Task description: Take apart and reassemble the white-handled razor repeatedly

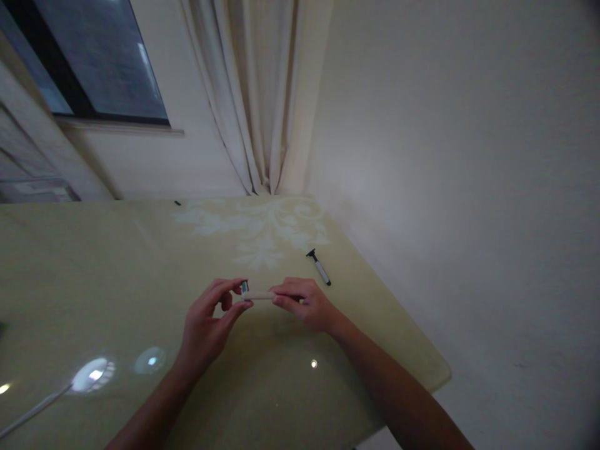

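A slim cream razor [260, 295] is being held by the left hand [209, 322], fingers slightly parted, and right hand [307, 303], fingertips pinched; at two o'clock, a grey-and-black razor [322, 271] is lying.

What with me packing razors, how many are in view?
2: one razor held by the left hand and right hand, the other razor on the table beyond the right hand.
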`<state>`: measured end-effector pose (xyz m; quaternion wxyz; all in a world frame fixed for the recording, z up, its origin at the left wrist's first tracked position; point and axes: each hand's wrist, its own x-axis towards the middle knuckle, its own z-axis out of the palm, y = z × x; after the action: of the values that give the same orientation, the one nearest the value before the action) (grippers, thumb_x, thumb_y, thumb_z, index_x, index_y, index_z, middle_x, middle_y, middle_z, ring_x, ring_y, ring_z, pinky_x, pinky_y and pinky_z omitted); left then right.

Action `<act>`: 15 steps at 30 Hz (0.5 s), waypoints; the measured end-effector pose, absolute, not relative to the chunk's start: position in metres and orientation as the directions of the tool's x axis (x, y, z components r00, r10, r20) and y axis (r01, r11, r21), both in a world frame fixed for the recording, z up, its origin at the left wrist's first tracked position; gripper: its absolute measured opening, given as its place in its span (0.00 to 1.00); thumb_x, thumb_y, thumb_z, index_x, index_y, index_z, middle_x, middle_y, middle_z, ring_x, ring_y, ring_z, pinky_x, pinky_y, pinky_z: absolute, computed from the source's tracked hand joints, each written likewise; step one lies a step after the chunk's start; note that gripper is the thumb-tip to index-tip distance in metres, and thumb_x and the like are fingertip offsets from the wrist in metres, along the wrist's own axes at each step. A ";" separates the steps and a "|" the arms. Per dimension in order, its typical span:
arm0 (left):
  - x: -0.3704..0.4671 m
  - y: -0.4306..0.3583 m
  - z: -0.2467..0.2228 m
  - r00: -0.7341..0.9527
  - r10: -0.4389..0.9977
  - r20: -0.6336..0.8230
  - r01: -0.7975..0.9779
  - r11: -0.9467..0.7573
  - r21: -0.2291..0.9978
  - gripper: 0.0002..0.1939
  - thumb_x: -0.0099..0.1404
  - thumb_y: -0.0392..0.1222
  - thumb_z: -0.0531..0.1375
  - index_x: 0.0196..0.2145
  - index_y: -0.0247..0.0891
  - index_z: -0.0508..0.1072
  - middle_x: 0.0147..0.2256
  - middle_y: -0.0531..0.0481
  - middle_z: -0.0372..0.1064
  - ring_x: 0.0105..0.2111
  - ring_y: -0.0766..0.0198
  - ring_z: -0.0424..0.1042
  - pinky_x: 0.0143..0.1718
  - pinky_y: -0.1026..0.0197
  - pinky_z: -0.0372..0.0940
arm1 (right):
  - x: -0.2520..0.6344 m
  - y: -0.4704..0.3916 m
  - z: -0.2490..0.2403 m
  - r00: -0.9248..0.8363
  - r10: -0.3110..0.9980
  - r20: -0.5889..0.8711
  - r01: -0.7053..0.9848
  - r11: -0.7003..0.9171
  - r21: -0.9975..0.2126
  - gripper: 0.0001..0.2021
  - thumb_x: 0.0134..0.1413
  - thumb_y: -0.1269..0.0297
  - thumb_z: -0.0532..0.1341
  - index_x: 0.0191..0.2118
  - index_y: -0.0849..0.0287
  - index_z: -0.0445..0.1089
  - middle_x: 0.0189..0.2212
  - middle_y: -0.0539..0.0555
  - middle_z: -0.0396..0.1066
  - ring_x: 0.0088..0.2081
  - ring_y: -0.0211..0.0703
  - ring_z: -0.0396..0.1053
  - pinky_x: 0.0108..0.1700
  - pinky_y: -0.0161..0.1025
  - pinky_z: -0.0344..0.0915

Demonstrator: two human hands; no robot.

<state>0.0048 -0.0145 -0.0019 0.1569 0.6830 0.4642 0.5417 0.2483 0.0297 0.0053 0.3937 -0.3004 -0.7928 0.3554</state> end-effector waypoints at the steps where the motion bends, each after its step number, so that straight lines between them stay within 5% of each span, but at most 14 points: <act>1: 0.005 -0.014 -0.002 -0.023 0.801 0.598 0.464 -0.521 0.717 0.15 0.67 0.46 0.68 0.51 0.44 0.78 0.36 0.54 0.71 0.28 0.68 0.66 0.33 0.64 0.65 | 0.248 0.029 0.005 -0.517 0.751 0.411 0.192 0.570 -0.799 0.19 0.68 0.51 0.63 0.48 0.62 0.83 0.29 0.54 0.74 0.29 0.38 0.67 0.33 0.36 0.62; 15: 0.006 -0.015 0.001 -0.007 0.809 0.588 0.469 -0.516 0.716 0.16 0.66 0.47 0.69 0.51 0.44 0.79 0.36 0.53 0.72 0.27 0.68 0.67 0.33 0.63 0.66 | 0.246 0.030 0.005 -0.438 0.815 0.379 0.247 0.515 -0.821 0.20 0.68 0.50 0.63 0.48 0.63 0.83 0.29 0.55 0.74 0.28 0.38 0.66 0.33 0.36 0.61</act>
<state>0.0063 -0.0148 0.0011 0.1584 0.6865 0.4655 0.5357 0.2461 0.0296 0.0048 0.4030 -0.3443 -0.7713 0.3524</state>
